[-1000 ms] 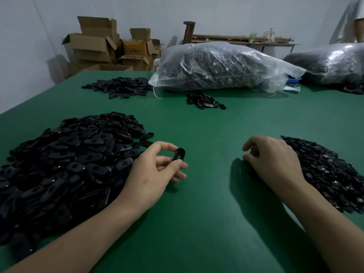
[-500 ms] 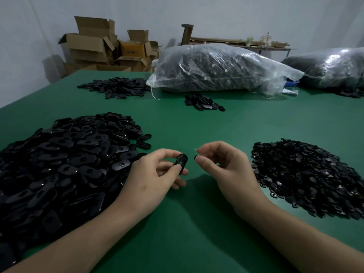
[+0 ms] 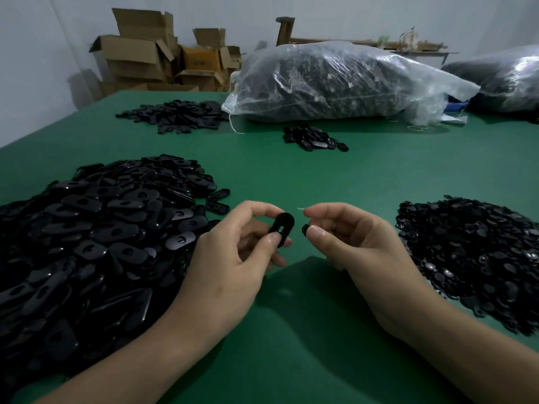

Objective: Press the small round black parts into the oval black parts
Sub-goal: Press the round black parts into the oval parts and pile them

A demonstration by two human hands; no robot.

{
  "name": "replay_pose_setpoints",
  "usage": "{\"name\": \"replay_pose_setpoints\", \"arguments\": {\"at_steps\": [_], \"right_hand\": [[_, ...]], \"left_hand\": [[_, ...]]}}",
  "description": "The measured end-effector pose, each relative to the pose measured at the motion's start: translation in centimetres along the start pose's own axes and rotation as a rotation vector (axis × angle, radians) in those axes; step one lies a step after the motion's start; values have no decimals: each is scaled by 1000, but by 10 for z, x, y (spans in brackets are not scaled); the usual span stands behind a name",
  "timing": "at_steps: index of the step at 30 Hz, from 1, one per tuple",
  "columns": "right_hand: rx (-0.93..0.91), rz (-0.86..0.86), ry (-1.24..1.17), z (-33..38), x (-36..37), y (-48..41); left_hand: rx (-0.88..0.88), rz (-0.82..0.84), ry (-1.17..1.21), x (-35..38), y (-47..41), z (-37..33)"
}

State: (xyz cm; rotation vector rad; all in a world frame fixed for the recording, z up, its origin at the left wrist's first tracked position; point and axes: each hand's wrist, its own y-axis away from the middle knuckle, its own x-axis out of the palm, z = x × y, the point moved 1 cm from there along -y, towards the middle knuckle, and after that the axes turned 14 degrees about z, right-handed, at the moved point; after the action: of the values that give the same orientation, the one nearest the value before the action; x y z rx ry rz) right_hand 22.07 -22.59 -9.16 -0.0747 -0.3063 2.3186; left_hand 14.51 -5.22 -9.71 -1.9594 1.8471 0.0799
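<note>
My left hand (image 3: 233,258) pinches one oval black part (image 3: 282,225) between thumb and forefinger, its slotted face turned toward me. My right hand (image 3: 350,243) pinches a small round black part (image 3: 305,229) at its fingertips, a short gap to the right of the oval part. Both hands hover above the green table (image 3: 291,330). A big heap of oval black parts (image 3: 96,237) lies at the left, and a heap of small round black parts (image 3: 472,258) lies at the right.
A small cluster of black parts (image 3: 315,137) lies mid-table, and another flat pile (image 3: 175,113) at the back left. Two clear plastic bags full of parts (image 3: 335,83) (image 3: 501,77) lie at the back. Cardboard boxes (image 3: 151,53) are stacked behind the table.
My right hand left the round-parts heap and came to the centre with a small round part. My left hand turned the oval part so its face shows.
</note>
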Motion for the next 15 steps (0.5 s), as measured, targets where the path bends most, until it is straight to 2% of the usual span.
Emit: {"name": "replay_pose_setpoints", "arguments": {"at_steps": [8,15], "right_hand": [[6,35,-17,3,1,2],[37,65,133,2,5,3]], "left_hand": [[35,-52,-72,-2,0,-1],[66,-37,-15,0,1,-5]]}}
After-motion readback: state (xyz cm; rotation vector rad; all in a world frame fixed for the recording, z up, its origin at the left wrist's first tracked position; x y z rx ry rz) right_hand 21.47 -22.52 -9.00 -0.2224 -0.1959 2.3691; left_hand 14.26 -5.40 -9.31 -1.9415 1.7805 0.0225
